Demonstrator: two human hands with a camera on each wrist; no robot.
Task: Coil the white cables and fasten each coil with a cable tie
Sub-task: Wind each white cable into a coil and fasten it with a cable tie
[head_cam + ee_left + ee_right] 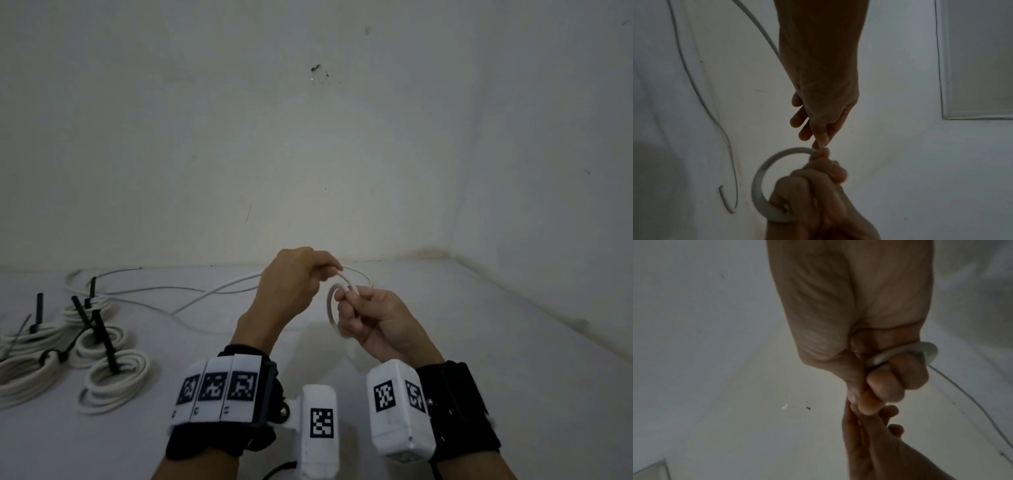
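Note:
Both hands hold a white cable above the white table. My right hand grips a small loop of the white cable in curled fingers; the right wrist view shows the loop crossing them. Just above and to the left, my left hand pinches the cable between thumb and forefinger where it leaves the loop. In the left wrist view the loop curves out from the right fist below the left fingertips. The rest of the cable trails left over the table.
Several coiled white cables fastened with black cable ties lie at the table's left front. A thin wire arcs behind the hands. A white wall stands at the back and the right, meeting the table's edge.

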